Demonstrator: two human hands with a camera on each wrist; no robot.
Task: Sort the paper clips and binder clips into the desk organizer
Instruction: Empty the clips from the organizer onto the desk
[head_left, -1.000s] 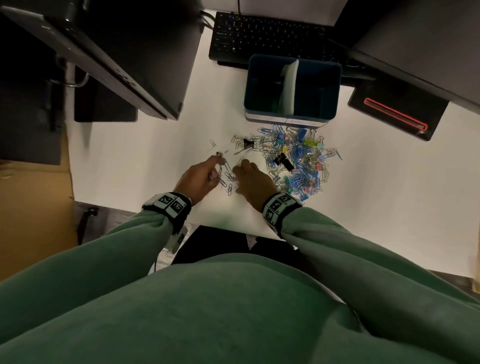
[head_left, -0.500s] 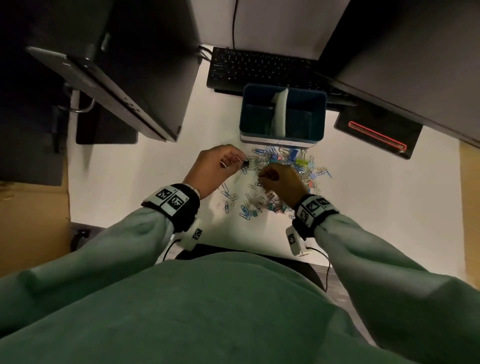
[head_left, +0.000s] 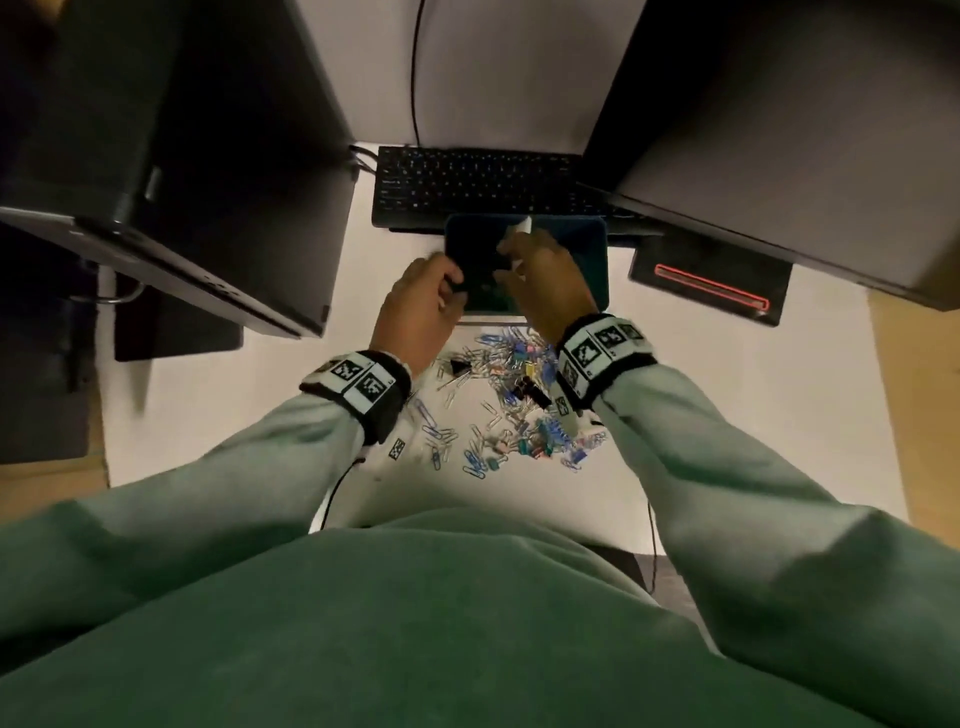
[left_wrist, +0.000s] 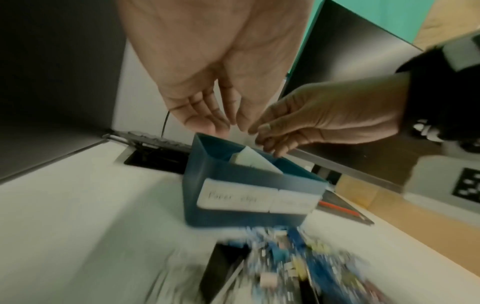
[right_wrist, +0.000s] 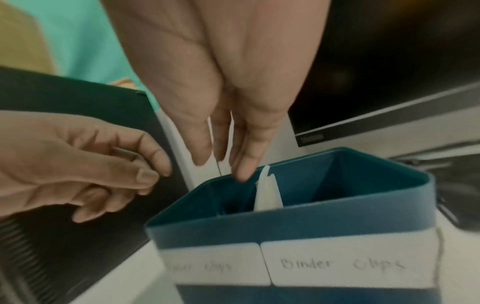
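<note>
A blue desk organizer (head_left: 597, 270) stands beyond the clip pile (head_left: 509, 410), split by a white divider (right_wrist: 267, 191) and labelled "Paper clips" on the left and "Binder Clips" (right_wrist: 342, 264) on the right. My right hand (head_left: 524, 260) hovers over the left compartment by the divider. Its fingers (right_wrist: 205, 152) point straight down with nothing visible between them. My left hand (head_left: 436, 291) is at the organizer's left rim with its fingers curled, pinching thin grey paper clips (right_wrist: 124, 153). Both hands are blurred in the left wrist view, above the organizer (left_wrist: 197, 164).
A black keyboard (head_left: 478, 182) lies right behind the organizer. Dark monitors stand at the left (head_left: 208, 208) and right (head_left: 779, 130). A black device with a red line (head_left: 706, 283) sits right of the organizer. The white desk's (head_left: 753, 415) near edge runs at my body.
Both hands have left the clip pile and moved forward and up to the organizer. My right hand's fingers have straightened over the left compartment.
</note>
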